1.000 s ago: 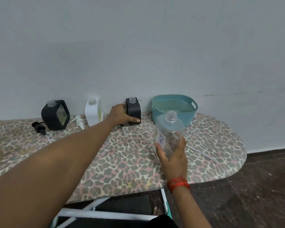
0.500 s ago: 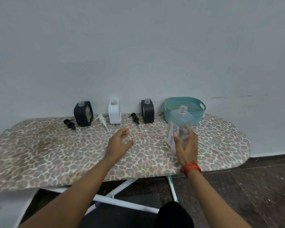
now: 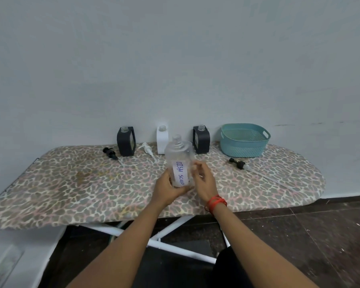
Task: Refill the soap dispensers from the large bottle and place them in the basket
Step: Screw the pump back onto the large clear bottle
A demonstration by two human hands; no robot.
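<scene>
Clear plastic bottle (image 3: 179, 161), uncapped, gripped by left hand (image 3: 168, 189), right hand (image 3: 204, 183).

Clear, glossy plastic on the large bottle (image 3: 179, 161), with a matt white paper label (image 3: 180, 171). Perforated teal plastic for the basket (image 3: 244, 140). Matt leopard-print cloth over the worktop (image 3: 71, 183). Smooth black (image 3: 126, 141) and white (image 3: 162, 140) plastic dispensers. Matt painted wall (image 3: 175, 59).
</scene>
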